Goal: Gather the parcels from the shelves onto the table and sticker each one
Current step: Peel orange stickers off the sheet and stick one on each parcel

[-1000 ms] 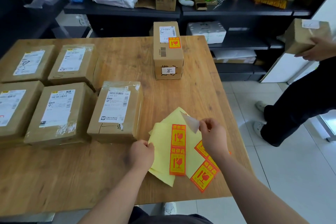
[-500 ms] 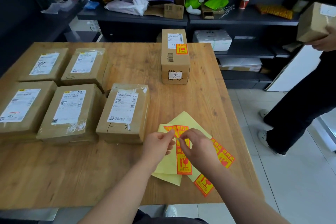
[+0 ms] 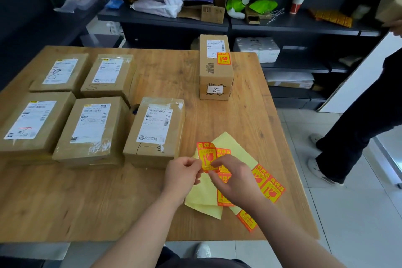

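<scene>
Several brown parcels with white labels lie on the wooden table (image 3: pixel 113 202); the nearest parcel (image 3: pixel 153 131) sits just left of my hands. A taller box (image 3: pixel 215 67) at the far side carries an orange fragile sticker. Yellow backing sheets (image 3: pixel 233 148) with orange stickers lie at the table's right front. My left hand (image 3: pixel 181 173) and my right hand (image 3: pixel 233 177) both pinch the bottom edge of one peeled orange sticker (image 3: pixel 206 155), which stands curled above the sheets.
Dark shelves (image 3: pixel 282 26) behind the table hold boxes, bags and a sticker roll. Another person in dark trousers (image 3: pixel 359 132) stands on the tiled floor at the right, holding a brown parcel (image 3: pixel 390 6). Loose stickers (image 3: pixel 268 185) lie near the table's right edge.
My hands came together over the backing sheets and lifted one orange sticker free; it now stands up between my fingers. The other person has shifted further right.
</scene>
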The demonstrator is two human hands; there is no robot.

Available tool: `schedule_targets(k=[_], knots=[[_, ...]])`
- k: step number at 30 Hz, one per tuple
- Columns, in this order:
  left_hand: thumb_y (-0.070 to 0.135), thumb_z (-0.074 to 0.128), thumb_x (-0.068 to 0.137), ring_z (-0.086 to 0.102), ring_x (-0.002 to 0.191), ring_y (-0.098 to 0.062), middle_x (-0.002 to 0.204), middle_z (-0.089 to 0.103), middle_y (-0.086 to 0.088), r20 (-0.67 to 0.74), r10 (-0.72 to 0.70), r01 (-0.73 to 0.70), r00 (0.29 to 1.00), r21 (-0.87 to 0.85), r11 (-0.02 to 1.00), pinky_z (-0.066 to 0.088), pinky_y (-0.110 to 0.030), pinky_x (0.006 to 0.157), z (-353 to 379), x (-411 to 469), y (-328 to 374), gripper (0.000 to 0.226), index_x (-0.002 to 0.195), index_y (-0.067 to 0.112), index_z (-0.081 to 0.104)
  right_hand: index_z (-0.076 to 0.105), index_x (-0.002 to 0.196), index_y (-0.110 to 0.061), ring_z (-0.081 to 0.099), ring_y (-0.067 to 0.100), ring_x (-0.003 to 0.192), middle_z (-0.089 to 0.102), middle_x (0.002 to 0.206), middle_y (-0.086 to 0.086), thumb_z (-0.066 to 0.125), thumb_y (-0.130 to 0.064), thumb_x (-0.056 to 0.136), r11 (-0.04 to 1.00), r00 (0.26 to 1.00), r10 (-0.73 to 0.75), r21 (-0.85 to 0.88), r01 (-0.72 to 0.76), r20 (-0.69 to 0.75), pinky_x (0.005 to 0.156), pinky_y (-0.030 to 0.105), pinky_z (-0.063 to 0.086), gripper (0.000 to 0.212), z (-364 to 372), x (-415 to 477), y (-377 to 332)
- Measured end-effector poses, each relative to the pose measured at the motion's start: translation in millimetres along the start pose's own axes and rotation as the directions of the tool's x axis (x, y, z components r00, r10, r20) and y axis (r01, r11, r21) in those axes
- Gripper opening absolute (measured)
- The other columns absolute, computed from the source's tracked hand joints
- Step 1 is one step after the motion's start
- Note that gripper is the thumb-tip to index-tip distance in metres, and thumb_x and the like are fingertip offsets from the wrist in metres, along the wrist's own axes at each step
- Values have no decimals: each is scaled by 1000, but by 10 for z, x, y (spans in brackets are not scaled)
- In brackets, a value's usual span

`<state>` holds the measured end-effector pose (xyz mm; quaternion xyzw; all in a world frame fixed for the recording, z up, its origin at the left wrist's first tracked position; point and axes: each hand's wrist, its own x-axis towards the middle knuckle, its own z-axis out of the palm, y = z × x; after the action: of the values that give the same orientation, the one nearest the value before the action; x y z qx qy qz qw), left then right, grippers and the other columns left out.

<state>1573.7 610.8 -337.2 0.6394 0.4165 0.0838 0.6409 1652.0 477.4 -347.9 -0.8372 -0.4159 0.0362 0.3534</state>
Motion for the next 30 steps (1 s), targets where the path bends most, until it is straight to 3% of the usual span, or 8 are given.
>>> schedule_targets(k=[3,8,12,15,18,21,30], knots=[[14,62,87,56,53,-9,62,65,-3,22,31,-31,999,14,999,49,-23,51,-107,-21,30,17,75,4,70,65,95,-20,57,1,82,61,93,-8,67,-23,85,982,979,173,90,-164,-110,72,19,49,10,13,94,-72],[13,62,89,55,51,-6,60,65,0,44,82,-82,996,9,997,49,-21,50,-376,-60,113,14,78,8,69,65,92,-22,60,1,75,65,83,-12,66,-28,87,863,890,456,245,-441,-5,63,16,46,7,64,285,-290],[18,62,89,58,54,-7,66,68,-3,23,113,-115,993,90,989,53,-23,54,-668,8,173,12,81,13,69,67,79,-17,54,-2,57,64,68,-9,67,-26,87,798,868,493,369,-477,57,50,11,38,12,196,417,-514],[21,62,89,59,57,-7,64,67,3,-3,173,-169,985,196,966,53,-24,54,-895,101,216,15,77,15,68,68,76,-12,50,6,56,61,64,-4,68,-28,86,724,829,552,439,-532,96,50,20,39,18,303,534,-674],[29,61,90,61,68,-8,71,67,10,17,256,-241,966,407,881,50,-27,60,-1106,243,266,19,75,21,68,68,75,-11,48,9,55,60,61,-2,65,-28,87,692,798,588,430,-580,129,50,22,38,22,426,663,-817],[34,58,90,59,67,-9,69,64,9,71,296,-283,953,565,775,46,-28,59,-1240,405,314,22,72,22,65,65,67,-11,44,7,49,55,54,-5,63,-25,88,669,771,620,415,-617,147,48,22,34,25,520,783,-899],[42,52,91,58,74,-12,77,62,9,220,274,-346,936,709,615,47,-29,62,-1282,712,387,23,80,25,61,58,61,-15,49,12,51,55,53,-3,65,-22,85,620,707,695,386,-683,134,52,26,39,26,651,965,-847]])
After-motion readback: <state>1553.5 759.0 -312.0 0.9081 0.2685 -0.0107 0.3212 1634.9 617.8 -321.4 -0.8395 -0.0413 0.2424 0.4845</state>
